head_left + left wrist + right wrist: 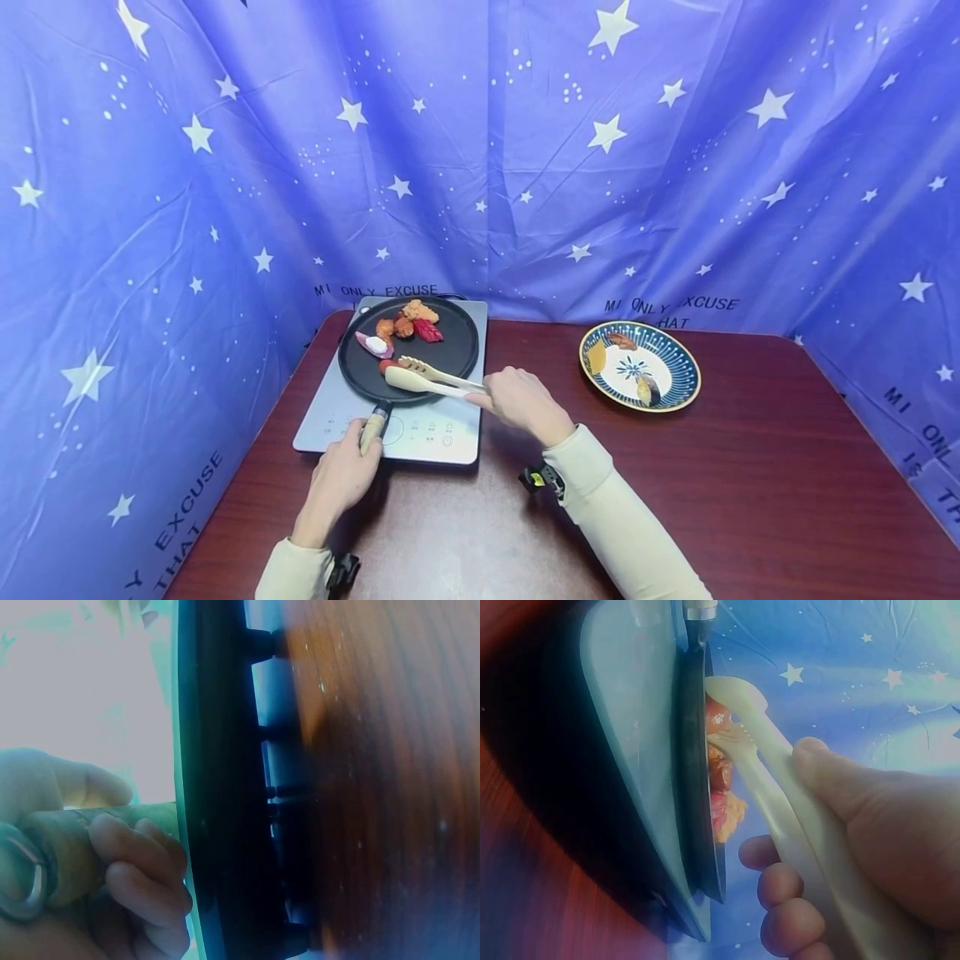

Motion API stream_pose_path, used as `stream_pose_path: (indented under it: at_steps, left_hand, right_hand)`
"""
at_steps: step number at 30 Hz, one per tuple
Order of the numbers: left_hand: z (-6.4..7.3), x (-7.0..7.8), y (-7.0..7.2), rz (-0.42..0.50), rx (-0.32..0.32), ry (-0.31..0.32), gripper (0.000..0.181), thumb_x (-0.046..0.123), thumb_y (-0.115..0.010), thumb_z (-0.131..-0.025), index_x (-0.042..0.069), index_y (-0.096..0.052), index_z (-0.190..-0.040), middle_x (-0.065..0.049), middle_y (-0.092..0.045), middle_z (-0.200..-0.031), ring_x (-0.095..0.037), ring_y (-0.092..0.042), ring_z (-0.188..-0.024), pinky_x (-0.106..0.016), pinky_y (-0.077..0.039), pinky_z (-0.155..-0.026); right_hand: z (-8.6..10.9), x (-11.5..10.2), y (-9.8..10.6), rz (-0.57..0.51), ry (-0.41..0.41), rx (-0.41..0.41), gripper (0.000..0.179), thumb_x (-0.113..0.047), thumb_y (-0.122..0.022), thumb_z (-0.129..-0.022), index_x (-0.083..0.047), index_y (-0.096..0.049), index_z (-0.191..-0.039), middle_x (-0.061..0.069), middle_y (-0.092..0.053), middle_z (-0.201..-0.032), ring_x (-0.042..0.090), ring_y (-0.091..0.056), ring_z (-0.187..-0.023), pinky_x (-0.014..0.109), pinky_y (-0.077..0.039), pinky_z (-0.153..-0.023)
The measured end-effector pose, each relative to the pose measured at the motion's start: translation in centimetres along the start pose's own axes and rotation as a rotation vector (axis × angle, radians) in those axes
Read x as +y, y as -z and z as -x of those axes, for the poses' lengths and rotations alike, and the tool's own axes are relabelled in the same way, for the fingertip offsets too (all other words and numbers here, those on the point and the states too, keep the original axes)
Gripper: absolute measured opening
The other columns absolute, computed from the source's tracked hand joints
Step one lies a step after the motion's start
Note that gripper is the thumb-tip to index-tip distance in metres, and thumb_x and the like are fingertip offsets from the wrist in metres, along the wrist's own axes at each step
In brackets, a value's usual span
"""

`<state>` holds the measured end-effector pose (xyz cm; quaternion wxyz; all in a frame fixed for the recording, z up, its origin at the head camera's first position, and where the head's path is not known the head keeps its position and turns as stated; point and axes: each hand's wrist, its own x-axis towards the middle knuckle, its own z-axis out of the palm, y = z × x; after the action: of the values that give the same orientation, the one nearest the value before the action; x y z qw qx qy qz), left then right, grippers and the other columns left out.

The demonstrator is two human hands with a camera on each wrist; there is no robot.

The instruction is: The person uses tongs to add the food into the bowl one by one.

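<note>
My left hand (pixel 345 471) grips the wooden handle (pixel 372 431) of a flat black frying pan (pixel 453 350); in the left wrist view its fingers (pixel 142 877) curl round the handle. With my right hand (pixel 525 404) I hold cream-coloured tongs (pixel 442 387), thumb on one arm and fingers on the other. Their tips reach low into the pan, on either side of a red, shiny food piece (pixel 718 716); whether they squeeze it I cannot tell. Further back in the pan lie a pink-and-white piece (pixel 374 344), brown pieces (pixel 403 327), a dark red piece (pixel 428 331) and a crumbly golden piece (pixel 420 311).
Under the pan is a silver induction cooker (pixel 457 442) on a dark red wooden table (pixel 750 467). To the right stands a blue-patterned plate (pixel 682 354) with a few food pieces (pixel 648 390) in it. A blue starry curtain (pixel 525 167) encloses the table's back and sides.
</note>
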<state>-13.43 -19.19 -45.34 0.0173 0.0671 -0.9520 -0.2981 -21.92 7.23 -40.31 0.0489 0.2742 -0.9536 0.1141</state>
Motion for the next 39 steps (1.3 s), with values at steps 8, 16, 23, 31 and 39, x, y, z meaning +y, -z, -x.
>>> stream_pose_path:
  at_steps: [8,16,23,31,39]
  left_hand:
    - [0.0,-0.3,-0.2,-0.002,0.0,-0.004,0.041,0.031,-0.048,-0.091,0.012,-0.05,-0.127,-0.009,-0.055,-0.073,-0.026,-0.053,-0.063,-0.042,-0.039,-0.053]
    - [0.0,-0.2,0.0,0.0,0.002,-0.01,0.041,0.03,-0.049,-0.092,0.012,-0.049,-0.129,-0.011,-0.057,-0.076,-0.027,-0.054,-0.063,-0.042,-0.04,-0.054]
    - [0.0,-0.2,0.0,0.002,0.001,-0.011,0.041,0.03,-0.049,-0.091,0.012,-0.05,-0.129,-0.009,-0.055,-0.074,-0.026,-0.053,-0.063,-0.041,-0.04,-0.054]
    - [0.0,-0.2,-0.1,0.002,-0.002,-0.005,0.04,0.031,-0.048,-0.091,0.013,-0.05,-0.127,-0.009,-0.055,-0.073,-0.026,-0.052,-0.062,-0.041,-0.039,-0.053]
    - [0.0,-0.2,-0.1,0.0,0.003,-0.011,0.041,0.031,-0.048,-0.091,0.012,-0.05,-0.127,-0.01,-0.057,-0.076,-0.026,-0.053,-0.063,-0.042,-0.039,-0.053]
  right_hand:
    - [-0.3,-0.6,-0.2,0.011,-0.021,-0.004,0.044,-0.051,-0.054,-0.091,-0.017,-0.056,-0.063,-0.003,-0.045,-0.052,0.017,-0.045,-0.047,0.036,-0.038,-0.045]
    - [-0.5,-1.2,0.5,0.043,-0.021,0.006,0.046,-0.052,-0.054,-0.091,-0.016,-0.056,-0.062,-0.001,-0.046,-0.052,0.018,-0.047,-0.046,0.037,-0.039,-0.045]
    - [-0.6,-1.8,0.7,0.066,-0.029,0.002,0.046,-0.052,-0.054,-0.09,-0.015,-0.056,-0.063,0.0,-0.046,-0.052,0.019,-0.046,-0.046,0.039,-0.041,-0.045]
    - [-0.7,-1.8,0.5,0.073,-0.022,0.015,0.048,-0.053,-0.054,-0.09,-0.016,-0.053,-0.06,-0.001,-0.045,-0.051,0.018,-0.045,-0.044,0.038,-0.04,-0.043]
    - [-0.8,-1.9,0.6,0.074,-0.026,0.022,0.048,-0.053,-0.054,-0.089,-0.017,-0.053,-0.059,-0.001,-0.044,-0.051,0.018,-0.045,-0.044,0.038,-0.039,-0.043]
